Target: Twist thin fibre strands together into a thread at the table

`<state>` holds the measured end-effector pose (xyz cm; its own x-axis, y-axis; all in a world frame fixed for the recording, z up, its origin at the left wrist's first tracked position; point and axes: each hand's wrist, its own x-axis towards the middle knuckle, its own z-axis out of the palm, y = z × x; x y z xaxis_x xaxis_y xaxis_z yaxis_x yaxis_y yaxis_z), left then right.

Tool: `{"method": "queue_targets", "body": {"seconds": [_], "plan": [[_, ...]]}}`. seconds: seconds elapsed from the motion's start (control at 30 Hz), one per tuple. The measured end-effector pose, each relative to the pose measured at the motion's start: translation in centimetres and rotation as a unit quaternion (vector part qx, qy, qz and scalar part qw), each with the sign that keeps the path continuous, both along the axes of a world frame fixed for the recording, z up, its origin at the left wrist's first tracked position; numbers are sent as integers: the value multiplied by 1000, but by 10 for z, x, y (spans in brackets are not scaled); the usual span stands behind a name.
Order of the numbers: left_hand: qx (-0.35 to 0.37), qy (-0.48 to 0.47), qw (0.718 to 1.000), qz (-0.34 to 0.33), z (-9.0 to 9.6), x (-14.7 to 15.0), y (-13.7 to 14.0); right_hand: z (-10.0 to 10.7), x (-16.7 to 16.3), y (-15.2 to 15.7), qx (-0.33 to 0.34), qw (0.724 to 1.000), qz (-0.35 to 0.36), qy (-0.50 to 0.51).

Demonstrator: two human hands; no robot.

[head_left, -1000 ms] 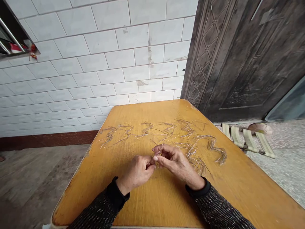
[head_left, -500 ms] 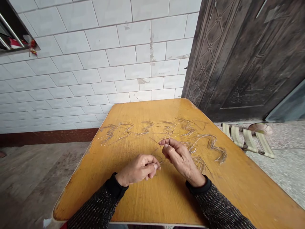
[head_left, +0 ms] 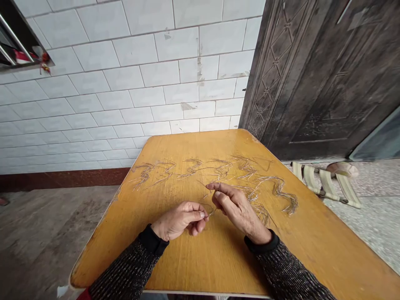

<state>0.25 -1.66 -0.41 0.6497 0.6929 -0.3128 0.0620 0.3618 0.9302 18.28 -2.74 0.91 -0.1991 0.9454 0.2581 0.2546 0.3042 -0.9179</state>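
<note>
The left hand [head_left: 181, 218] rests on the yellow table [head_left: 218, 258] with thumb and forefinger pinched shut on one end of a thin wire strand [head_left: 210, 208]. The right hand [head_left: 236, 206] is raised slightly above the surface, fingertips closed on the other part of the same strand, which curves in a small loop between the two hands, just in front of the wavy wire bundles [head_left: 218, 171] laid in a row across the far half of the table. Risks, as a judgement: the strand is fine and springy, so a light pinch could let it slip free and spring back among the bundles, where it would be hard to tell apart; too hard a pull could kink it or close the loop unevenly; the right wrist lies close to the nearest bundle [head_left: 259, 210] and could drag or tangle it. Both forearms, in dark knit sleeves [head_left: 131, 266], enter from the near edge and converge at mid-table, palms turned inward, wrists low.
</note>
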Motion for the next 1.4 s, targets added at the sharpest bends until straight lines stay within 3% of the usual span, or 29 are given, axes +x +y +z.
{"method": "queue_targets", "body": {"seconds": [0.3, 0.57, 0.67, 0.77, 0.9, 1.03, 1.13, 1.2, 1.27, 1.33, 1.4], "plan": [[46, -108, 988, 104, -2, 7, -3, -2, 0, -1, 19, 998, -16, 54], [39, -103, 985, 135, -1, 5, -1, 5, 2, 2, -46, 983, 68, 164], [54, -83, 986, 135, 0, 4, 0, 2, 2, 5, -68, 983, 85, 146], [164, 11, 972, 167, 5, 2, 1, -6, 0, 8, -74, 988, 87, 106], [346, 123, 902, 227, 11, 1, 2, -12, -6, 7, -51, 995, 80, 33], [402, 146, 875, 225, 5, 5, 3, -11, -11, 3, 79, 988, 76, -111], [398, 145, 875, 236, 0, 8, 3, -11, -14, 1, 113, 980, 75, -145], [386, 137, 878, 247, 0, 8, 3, -12, -15, 2, 75, 987, 86, -111], [387, 132, 873, 266, 2, 7, 3, -12, -16, 3, -6, 994, 99, -42], [408, 139, 858, 281, 4, 5, 2, -13, -17, 4, -74, 992, 103, 20], [448, 158, 834, 282, 5, 4, 0, -14, -17, 5, -84, 992, 89, 44]]}}
